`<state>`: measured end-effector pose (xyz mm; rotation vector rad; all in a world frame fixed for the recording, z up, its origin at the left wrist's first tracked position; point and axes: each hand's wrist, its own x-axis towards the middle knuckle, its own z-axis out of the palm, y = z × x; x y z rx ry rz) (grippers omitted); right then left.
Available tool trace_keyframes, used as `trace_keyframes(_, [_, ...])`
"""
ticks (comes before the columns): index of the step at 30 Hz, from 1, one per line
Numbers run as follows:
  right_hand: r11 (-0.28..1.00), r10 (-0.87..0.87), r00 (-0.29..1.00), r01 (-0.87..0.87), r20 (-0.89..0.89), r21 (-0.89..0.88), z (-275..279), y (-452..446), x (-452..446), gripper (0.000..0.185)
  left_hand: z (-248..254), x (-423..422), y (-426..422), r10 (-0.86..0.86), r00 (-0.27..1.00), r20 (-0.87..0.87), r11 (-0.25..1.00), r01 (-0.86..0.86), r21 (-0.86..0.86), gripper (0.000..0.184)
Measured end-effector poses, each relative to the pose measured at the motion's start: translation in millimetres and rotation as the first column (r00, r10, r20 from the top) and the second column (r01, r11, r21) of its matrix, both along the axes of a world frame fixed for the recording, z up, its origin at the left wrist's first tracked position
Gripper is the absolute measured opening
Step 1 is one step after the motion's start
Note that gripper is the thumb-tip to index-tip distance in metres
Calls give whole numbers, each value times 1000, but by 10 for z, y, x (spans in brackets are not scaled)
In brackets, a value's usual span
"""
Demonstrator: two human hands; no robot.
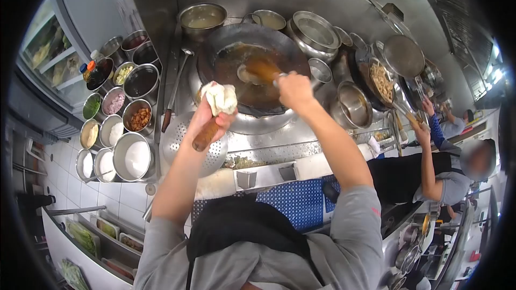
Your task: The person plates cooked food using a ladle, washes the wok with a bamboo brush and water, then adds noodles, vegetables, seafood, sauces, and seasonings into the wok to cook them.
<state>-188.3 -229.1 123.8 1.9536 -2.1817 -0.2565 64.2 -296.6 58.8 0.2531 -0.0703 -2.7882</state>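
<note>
A large dark wok (pixel 215 37) sits on the stove with brownish liquid in it. My right hand (pixel 296 91) is closed around a brush (pixel 262 69) with amber bristles; its blurred head is down in the liquid. At the wok's near left rim, my left hand (pixel 207 115) grips a bunched white cloth (pixel 221 98). A wooden handle (pixel 205 135) sticks out below that hand towards me; what it joins to is hidden. Under my left forearm lies a perforated metal strainer (pixel 215 156). A long-handled ladle (pixel 176 88) rests left of the wok.
Metal pots of seasonings and chopped ingredients (pixel 141 118) stand at the left. Behind the wok are a steel bowl (pixel 202 19) and a lidded pot (pixel 316 29). Another steel bowl (pixel 352 106) sits at right. A co-worker (pixel 416 177) holds a pan of food (pixel 381 81) farther right.
</note>
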Motion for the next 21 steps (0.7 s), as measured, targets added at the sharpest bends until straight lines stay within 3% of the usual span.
trace_keyframes(1, [994,96,995,-94,-25,60,-124,-134,-32,27,1,34,51,-16,1000,-2,1000,16,17,52])
trace_keyframes(3, [999,13,998,-15,-63,-34,-300,-370,-132,23,-16,88,117,-35,992,-125,999,39,29,49])
trace_keyframes(5, [994,-85,995,81,-49,-78,-249,-464,-54,16,-92,72,114,66,990,-125,995,-56,77,47])
trace_keyframes(7, [999,-40,995,40,-90,-3,-162,-470,125,16,-111,123,106,53,995,-90,998,-49,39,45])
trace_keyframes(9, [963,191,981,-180,-37,201,-136,-400,210,18,-168,153,64,9,997,-76,1000,-10,-4,45])
trace_keyframes(11, [990,-27,994,41,-104,135,-317,-598,-59,22,-229,176,40,7,993,-120,1000,-4,27,44])
trace_keyframes(14, [996,-74,990,79,-116,35,34,-639,41,21,-246,215,-53,20,993,-120,1000,-21,-11,43])
trace_keyframes(17, [986,113,993,-109,-29,123,-115,-518,136,20,-210,222,-43,-24,991,-131,1000,24,2,41])
trace_keyframes(18, [990,30,998,-38,63,138,-180,-513,134,22,-209,232,14,-16,995,-102,1000,17,5,41])
trace_keyframes(20, [992,-122,992,123,-30,34,-101,-603,166,24,-126,192,-23,9,998,-57,1000,-11,-24,40])
trace_keyframes(21, [980,-201,977,200,-69,-16,-63,-613,201,26,-81,200,-3,56,994,95,989,-42,-142,40])
